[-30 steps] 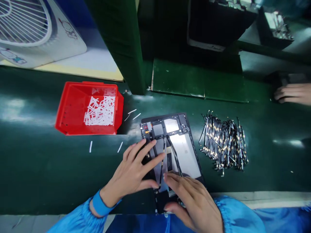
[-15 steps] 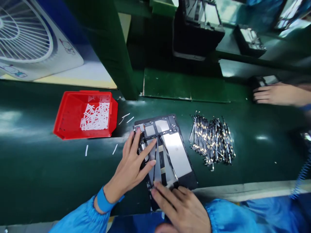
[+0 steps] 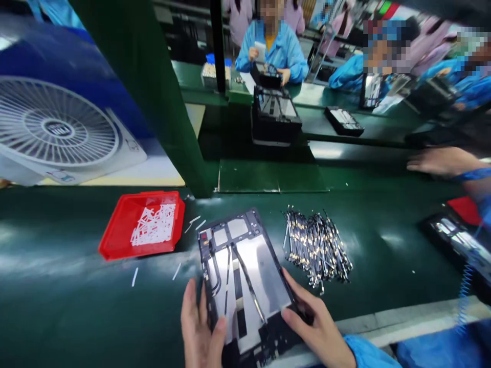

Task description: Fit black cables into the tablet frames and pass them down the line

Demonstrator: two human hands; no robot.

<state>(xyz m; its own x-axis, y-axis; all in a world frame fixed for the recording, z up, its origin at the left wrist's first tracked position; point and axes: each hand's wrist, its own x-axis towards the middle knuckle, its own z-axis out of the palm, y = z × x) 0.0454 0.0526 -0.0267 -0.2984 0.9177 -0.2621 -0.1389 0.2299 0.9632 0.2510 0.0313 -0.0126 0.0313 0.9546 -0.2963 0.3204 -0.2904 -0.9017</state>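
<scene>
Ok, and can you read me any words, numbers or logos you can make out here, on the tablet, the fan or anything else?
No text here can be read clearly.
Fan hub: a dark mark, too blurred to read.
Red label on the tablet: too small to read.

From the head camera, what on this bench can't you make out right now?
Head view only:
The lower end of the tablet frame is cut off by the bottom edge and partly covered by the left hand and right hand.
The connectors on the cable bundle are too small and blurred to read.
The white strips in the red tray are too small to tell apart.
The dark device is cut off by the right edge and washed out by glare.
</scene>
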